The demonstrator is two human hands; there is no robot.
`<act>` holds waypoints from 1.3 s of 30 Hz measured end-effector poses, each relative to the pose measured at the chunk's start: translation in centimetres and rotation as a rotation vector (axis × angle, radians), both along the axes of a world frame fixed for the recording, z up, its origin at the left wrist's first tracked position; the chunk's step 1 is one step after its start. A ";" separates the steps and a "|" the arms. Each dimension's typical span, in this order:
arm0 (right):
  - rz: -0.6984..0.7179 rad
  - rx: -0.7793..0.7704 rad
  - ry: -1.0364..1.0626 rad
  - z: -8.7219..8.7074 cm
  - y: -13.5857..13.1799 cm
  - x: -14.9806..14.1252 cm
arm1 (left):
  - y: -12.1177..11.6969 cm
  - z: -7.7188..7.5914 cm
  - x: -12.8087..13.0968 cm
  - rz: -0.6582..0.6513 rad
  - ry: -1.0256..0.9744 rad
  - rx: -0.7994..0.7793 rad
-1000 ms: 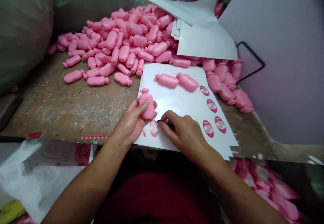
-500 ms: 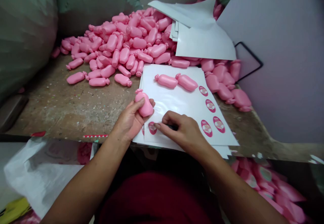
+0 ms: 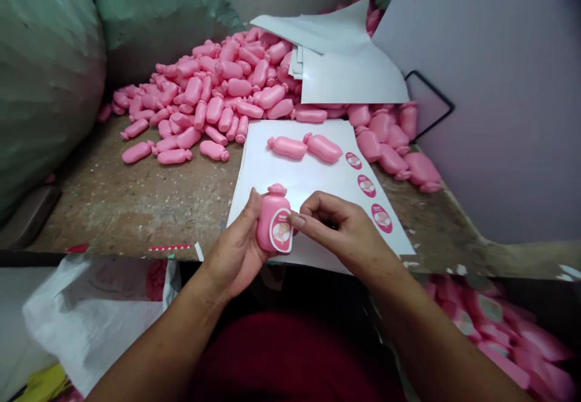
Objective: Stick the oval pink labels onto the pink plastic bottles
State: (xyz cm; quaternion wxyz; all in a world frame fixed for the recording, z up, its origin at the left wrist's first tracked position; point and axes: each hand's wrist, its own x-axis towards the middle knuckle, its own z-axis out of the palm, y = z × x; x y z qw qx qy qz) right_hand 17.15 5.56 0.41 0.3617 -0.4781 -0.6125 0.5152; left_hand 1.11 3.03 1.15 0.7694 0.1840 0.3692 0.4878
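My left hand [image 3: 242,247] is wrapped round a small pink plastic bottle [image 3: 269,223], held upright with its neck up over the front of the sheets. An oval pink and white sticker [image 3: 281,231] lies against the bottle's front, toward its right side. Thumb and finger of my right hand [image 3: 333,226] pinch the sticker's right edge. Something dark shows in the curl of that hand; I cannot make it out. Beneath both hands is a stack of white sticker sheets [image 3: 254,172] with a column of oval stickers [image 3: 367,186] at its right. Two pink bottles [image 3: 287,148] lie on it.
A large heap of pink bottles [image 3: 213,87] covers the back of the worn wooden table [image 3: 104,202]. More white sheets [image 3: 354,75] rest on the heap. Big filled sacks [image 3: 45,75] stand at left, a pale panel [image 3: 490,105] at right. Labelled bottles [image 3: 499,329] lie below the table's right edge.
My right hand has brought a sticker up from the sheet onto the bottle. My left hand has moved slightly right and down and holds the bottle upright. The view has shifted slightly.
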 end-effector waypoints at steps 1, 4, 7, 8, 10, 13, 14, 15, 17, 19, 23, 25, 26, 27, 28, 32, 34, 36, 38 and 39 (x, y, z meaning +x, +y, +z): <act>0.000 0.002 -0.004 -0.1 0.0 0.0 | 0.0 0.1 0.1 -0.001 -0.007 -0.004; 0.002 0.002 -0.010 -0.3 0.0 0.1 | 0.0 0.2 0.1 -0.008 -0.011 -0.018; 0.003 -0.007 -0.008 -0.3 0.0 0.2 | 0.0 0.0 0.0 -0.027 0.000 -0.019; 0.005 -0.011 -0.007 -0.4 0.0 0.1 | 0.0 -0.1 0.0 -0.033 0.008 -0.010; 0.004 -0.018 -0.001 -0.4 0.1 0.1 | 0.0 -0.2 0.1 -0.040 0.027 0.009; 0.008 -0.028 0.011 -0.4 0.1 0.1 | 0.0 -0.4 0.1 -0.047 0.052 0.020; 0.008 -0.029 0.015 -0.4 0.2 0.1 | 0.0 -0.4 0.1 -0.048 0.058 0.020; 0.007 -0.029 0.017 -0.4 0.2 0.1 | 0.0 -0.4 0.1 -0.050 0.064 0.019; 0.006 -0.029 0.020 -0.5 0.2 0.1 | -0.1 -0.4 0.0 -0.053 0.076 0.017; 0.005 -0.030 0.019 -0.5 0.2 0.1 | -0.2 -0.4 0.0 -0.053 0.088 0.016; 0.003 -0.026 0.012 -0.7 0.4 0.1 | -0.4 -0.4 0.0 -0.046 0.106 0.018; 0.002 -0.023 0.002 -0.8 0.4 0.1 | -0.4 -0.3 0.0 -0.034 0.110 0.018; 0.003 -0.021 -0.005 -0.8 0.4 0.1 | -0.4 -0.3 0.0 -0.030 0.112 0.021; 0.004 -0.020 -0.016 -0.8 0.3 0.1 | -0.3 -0.2 0.0 -0.027 0.113 0.025; 0.000 -0.012 -0.034 -0.8 0.3 0.0 | -0.3 -0.2 0.0 -0.029 0.115 0.031; -0.058 0.126 -0.194 -0.6 -0.1 0.0 | -0.4 -0.3 0.0 -0.051 0.146 0.055; -0.098 0.266 -0.310 -0.5 -0.2 0.2 | -0.4 -0.3 0.0 -0.056 0.153 0.047; -0.180 0.377 -0.396 -0.5 -0.1 0.6 | -0.4 -0.2 0.0 -0.068 0.137 0.015; -0.257 0.385 -0.382 -0.5 0.2 1.0 | -0.4 0.0 0.0 -0.087 0.113 -0.028; -0.264 0.348 -0.328 -0.4 0.3 1.1 | -0.3 0.1 -0.1 -0.093 0.102 -0.048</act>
